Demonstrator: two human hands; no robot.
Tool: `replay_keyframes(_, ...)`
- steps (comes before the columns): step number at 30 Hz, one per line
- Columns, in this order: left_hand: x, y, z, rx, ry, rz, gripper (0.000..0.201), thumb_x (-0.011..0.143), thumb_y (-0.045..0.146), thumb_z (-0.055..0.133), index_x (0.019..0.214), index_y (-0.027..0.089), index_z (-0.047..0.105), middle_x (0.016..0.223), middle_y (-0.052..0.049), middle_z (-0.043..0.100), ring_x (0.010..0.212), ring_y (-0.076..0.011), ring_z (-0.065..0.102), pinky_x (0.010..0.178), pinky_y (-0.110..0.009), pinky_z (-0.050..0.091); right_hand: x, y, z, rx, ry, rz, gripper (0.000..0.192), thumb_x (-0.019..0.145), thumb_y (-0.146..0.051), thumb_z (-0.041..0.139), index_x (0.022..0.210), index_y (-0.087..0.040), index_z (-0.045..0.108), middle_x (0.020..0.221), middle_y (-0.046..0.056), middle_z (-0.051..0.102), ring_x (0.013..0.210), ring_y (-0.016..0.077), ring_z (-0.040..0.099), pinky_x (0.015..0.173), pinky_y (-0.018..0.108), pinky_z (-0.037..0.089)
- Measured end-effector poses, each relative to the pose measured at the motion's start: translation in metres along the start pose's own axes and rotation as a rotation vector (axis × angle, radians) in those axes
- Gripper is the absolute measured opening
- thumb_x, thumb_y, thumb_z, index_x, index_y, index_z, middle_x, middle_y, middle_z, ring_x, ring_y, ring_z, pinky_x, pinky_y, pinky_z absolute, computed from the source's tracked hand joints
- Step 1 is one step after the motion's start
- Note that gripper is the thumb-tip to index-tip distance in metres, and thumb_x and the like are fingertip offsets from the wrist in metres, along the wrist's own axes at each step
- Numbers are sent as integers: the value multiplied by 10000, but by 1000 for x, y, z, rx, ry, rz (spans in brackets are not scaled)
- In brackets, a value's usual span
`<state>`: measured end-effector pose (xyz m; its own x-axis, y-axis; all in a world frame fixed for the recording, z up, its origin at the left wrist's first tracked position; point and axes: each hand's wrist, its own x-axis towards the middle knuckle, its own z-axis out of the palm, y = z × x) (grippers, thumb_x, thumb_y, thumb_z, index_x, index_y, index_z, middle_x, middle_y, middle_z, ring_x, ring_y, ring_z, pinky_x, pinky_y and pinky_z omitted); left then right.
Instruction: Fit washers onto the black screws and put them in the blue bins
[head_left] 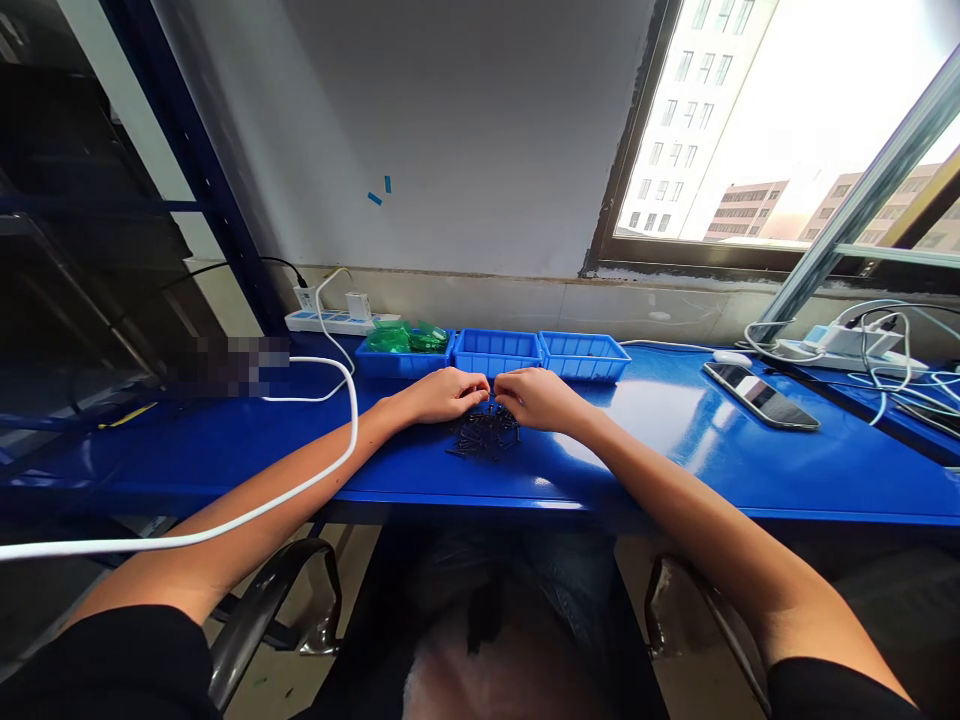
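A loose pile of small black screws (484, 436) lies on the blue table near its front edge. Just behind the pile's left side, my left hand (442, 395) is closed, thumb and fingers pinched together. My right hand (541, 398) faces it from the other side, also closed, with its fingers curled down at the screws. Only a small gap separates the fingertips of the two hands. Whatever sits in either pinch is too small or too hidden to make out.
Behind my hands stand three blue bins: the left bin (405, 366) with green plastic bags (409, 338), a middle bin (498, 352) and a right bin (585, 358). A phone (761, 395) lies right. A white cable (352, 420) loops across my left forearm. Power strips (330, 322) line the wall.
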<state>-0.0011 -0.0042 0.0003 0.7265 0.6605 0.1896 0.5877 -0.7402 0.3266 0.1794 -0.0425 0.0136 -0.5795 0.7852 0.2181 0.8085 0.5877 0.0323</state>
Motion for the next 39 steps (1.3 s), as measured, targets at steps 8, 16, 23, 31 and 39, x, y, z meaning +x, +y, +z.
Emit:
replay_keyframes(8, 1, -1, 0, 11, -2, -7, 271, 840, 315, 381, 894, 158, 596, 643, 2, 591, 550, -125, 484, 546, -223, 315, 0, -1, 0, 30, 2, 20, 184, 874, -227, 449, 843, -166, 619, 804, 43, 662, 714, 137, 560, 589, 232, 269)
replay_keyframes(16, 1, -3, 0, 37, -1, 2, 241, 842, 287, 360, 838, 165, 568, 617, 7, 557, 548, -128, 472, 546, -225, 310, 0, 0, 2, 69, 18, 34, 180, 868, -260, 469, 863, -166, 623, 754, 33, 647, 684, 135, 553, 587, 228, 277)
replay_keyframes(23, 1, -2, 0, 28, -6, -9, 238, 844, 289, 363, 840, 163, 564, 612, 10, 545, 545, -125, 467, 546, -225, 307, 0, -1, 0, 60, 9, 23, 196, 876, -251, 450, 863, -161, 624, 755, 37, 648, 678, 135, 548, 588, 235, 280)
replay_keyframes(31, 0, -2, -1, 23, 3, 3, 247, 848, 300, 365, 845, 167, 574, 591, 14, 533, 536, -121, 456, 530, -220, 296, 0, -1, 0, 32, -9, 32, 187, 882, -238, 445, 878, -158, 614, 791, 50, 665, 711, 150, 570, 589, 243, 271)
replay_keyframes(39, 0, -2, 0, 24, -5, -14, 252, 847, 297, 372, 856, 162, 584, 606, 10, 555, 537, -125, 461, 539, -226, 304, 0, -2, -1, 18, -16, 31, 181, 887, -232, 443, 872, -163, 609, 804, 46, 668, 720, 144, 577, 588, 236, 270)
